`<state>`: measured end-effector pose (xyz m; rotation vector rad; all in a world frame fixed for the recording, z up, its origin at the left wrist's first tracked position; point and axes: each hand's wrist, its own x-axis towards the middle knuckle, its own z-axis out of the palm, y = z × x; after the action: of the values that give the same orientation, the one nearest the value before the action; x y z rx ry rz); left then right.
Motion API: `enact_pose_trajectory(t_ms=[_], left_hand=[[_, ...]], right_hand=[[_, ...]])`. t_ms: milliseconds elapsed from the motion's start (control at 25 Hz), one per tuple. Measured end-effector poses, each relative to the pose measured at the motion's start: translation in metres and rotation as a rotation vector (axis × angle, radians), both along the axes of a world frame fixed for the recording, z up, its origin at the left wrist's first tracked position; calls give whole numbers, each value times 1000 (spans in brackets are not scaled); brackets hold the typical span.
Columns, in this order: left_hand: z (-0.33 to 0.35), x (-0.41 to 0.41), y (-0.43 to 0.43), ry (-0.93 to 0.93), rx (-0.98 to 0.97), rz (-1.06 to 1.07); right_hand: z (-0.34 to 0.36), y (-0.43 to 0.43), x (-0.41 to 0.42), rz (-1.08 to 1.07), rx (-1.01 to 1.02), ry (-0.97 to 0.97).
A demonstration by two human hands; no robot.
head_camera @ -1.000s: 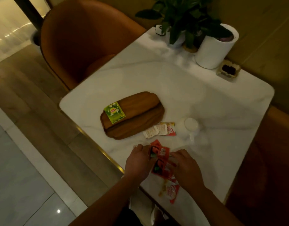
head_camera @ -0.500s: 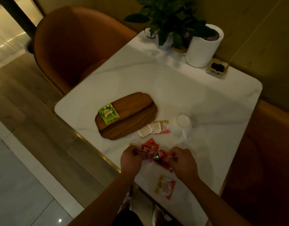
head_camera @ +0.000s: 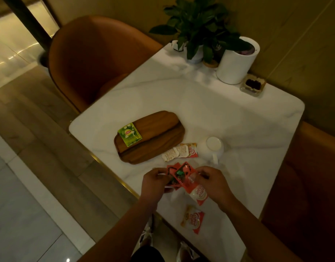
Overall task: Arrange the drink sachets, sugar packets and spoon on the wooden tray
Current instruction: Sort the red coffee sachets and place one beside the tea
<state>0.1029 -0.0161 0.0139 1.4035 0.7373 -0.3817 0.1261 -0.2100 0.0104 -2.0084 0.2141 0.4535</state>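
A green Lipton tea sachet (head_camera: 129, 134) lies flat on the left end of the oval wooden tray (head_camera: 159, 137), white sugar packets (head_camera: 175, 153) lie just beside its near edge, and red sachets (head_camera: 181, 174) are pinched between the left hand (head_camera: 156, 183) and the right hand (head_camera: 214, 183).

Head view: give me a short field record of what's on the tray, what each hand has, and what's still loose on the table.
tray: wooden tray, holding only a green tea sachet towards its left end in the view
hands: left hand and right hand both pinch the red sachets above the table
also in right grip: white-and-red sachet
loose beside tray: sugar packets overlapping an orange sachet, next to the white cup
loose near table edge: one cream sachet
spoon: cannot pick out
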Motion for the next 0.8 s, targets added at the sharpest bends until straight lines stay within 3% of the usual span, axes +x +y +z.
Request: enact_pose_trajectory(t_ms=[160, 400, 520, 680, 800], left_hand=[[9, 0, 1, -65, -96, -37], [12, 0, -4, -112, -52, -141], [14, 0, -5, -140, -47, -115], [13, 1, -4, -144, -29, -67], [11, 3, 0, -143, 12, -41]], right_hand=[[11, -2, 7, 85, -151, -53], [23, 2, 13, 123, -247, -120], [22, -2, 12, 84, -198, -91], [19, -11, 7, -97, 69, 7], [15, -20, 7, -184, 123, 1]])
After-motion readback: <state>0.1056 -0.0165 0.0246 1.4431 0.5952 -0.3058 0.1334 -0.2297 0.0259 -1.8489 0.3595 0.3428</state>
